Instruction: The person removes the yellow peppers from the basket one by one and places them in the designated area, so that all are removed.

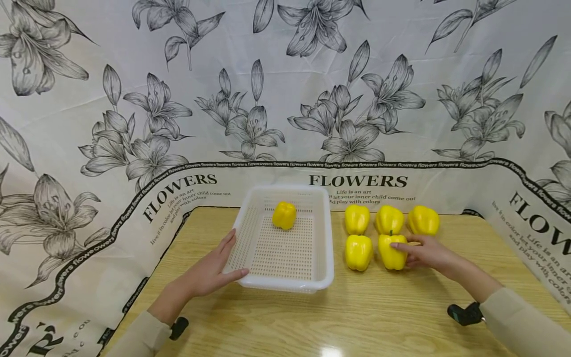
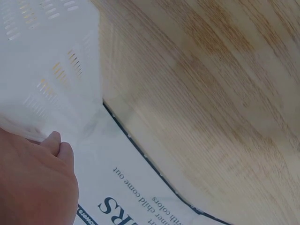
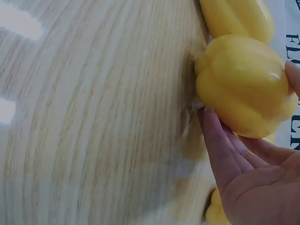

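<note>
A white plastic basket (image 1: 285,283) with slotted walls stands left of the middle, one yellow bell pepper (image 1: 284,216) lying inside it. My left hand (image 1: 209,270) grips the basket's left side, thumb over the rim near the front corner and fingers along the outer wall. In the left wrist view, fingertips (image 2: 55,140) curl against the basket wall (image 2: 51,89). To the right, my right hand (image 1: 428,254) holds a yellow bell pepper (image 1: 391,255) with a green stem. Its thumb lies on the pepper's front, while the other fingers (image 3: 220,140) support it from the right and beneath.
Several more yellow bell peppers (image 1: 358,252) stand close together around the held one, including a back row (image 1: 389,219). Everything is on a wood-grain table (image 1: 285,322). Behind it hangs a white flower-printed cloth (image 1: 285,139), which also borders the left and right sides.
</note>
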Demonstrator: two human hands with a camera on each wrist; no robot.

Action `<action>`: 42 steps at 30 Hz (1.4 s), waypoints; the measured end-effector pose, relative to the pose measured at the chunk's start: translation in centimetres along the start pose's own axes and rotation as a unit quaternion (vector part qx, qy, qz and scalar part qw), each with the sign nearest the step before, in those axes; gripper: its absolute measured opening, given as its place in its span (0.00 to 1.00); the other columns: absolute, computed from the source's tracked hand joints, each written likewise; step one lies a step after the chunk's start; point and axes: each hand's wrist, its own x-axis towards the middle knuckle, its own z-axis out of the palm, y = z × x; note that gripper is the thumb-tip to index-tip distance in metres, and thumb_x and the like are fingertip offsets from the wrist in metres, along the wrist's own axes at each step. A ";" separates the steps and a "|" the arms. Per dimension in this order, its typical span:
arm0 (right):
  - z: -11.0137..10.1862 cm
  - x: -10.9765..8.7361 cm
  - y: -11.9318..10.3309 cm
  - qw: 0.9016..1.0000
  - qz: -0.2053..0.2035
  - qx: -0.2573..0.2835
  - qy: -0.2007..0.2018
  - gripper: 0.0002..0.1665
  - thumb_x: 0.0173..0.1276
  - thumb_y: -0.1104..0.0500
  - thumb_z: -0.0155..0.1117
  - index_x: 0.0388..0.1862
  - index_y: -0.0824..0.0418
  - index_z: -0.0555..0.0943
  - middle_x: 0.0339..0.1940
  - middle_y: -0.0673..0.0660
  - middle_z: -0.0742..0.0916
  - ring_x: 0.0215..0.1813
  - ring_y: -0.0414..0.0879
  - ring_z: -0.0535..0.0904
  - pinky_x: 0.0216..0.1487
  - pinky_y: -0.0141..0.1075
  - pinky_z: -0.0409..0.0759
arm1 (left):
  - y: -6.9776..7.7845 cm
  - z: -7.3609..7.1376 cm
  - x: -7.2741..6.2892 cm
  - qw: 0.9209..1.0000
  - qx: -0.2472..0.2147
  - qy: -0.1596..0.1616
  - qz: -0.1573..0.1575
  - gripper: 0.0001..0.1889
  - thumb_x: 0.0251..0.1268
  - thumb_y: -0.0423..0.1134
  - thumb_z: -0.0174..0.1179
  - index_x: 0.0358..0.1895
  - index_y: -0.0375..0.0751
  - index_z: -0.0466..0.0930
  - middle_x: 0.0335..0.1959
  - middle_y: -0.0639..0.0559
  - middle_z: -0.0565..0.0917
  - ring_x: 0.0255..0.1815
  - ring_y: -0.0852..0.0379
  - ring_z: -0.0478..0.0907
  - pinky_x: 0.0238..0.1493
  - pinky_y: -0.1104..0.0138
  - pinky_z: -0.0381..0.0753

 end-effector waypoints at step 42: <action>-1.7 0.0 -1.0 0.999 -0.014 -0.049 -0.011 0.49 0.83 0.41 0.48 0.76 0.83 0.50 0.76 0.83 0.58 0.73 0.77 0.63 0.60 0.52 0.83 | 0.1 0.1 -0.1 1.000 -0.010 0.009 0.004 0.56 0.69 0.73 0.51 0.84 0.38 0.38 0.86 0.49 0.37 0.82 0.41 0.53 0.77 0.46 0.61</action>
